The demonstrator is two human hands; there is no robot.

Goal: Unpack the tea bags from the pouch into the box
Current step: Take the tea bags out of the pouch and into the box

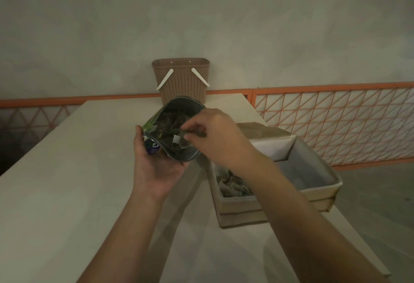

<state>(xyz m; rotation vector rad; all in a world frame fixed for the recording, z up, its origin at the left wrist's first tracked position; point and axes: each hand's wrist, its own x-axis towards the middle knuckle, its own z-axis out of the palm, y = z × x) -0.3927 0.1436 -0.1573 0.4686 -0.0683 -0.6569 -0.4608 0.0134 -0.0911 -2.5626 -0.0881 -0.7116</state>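
Holding the pouch [170, 135] above the tabletop [67, 170], my left hand [154, 166] cups it from below, fingers curled round its lower end, mouth tilted open toward me. My right hand [215, 135] reaches into that mouth — its grip is closed as a pinch on a tea bag [182, 140], thumb and forefinger together at the bag's upper edge, the bag not yet clear of the pouch.

Progress, as judged from this view:
- Done: a small heap of tea bags [233, 185] already lies in the near-left compartment of the box [318, 189], which stands just right of the pouch on the tabletop.
- Remaining: the pouch interior is dark with many more bags — I estimate the task is at an early-to-middle stage. The right compartment looks bare, though the light is dim.

A brown basket [181, 81] stands behind the pouch, against the wall.
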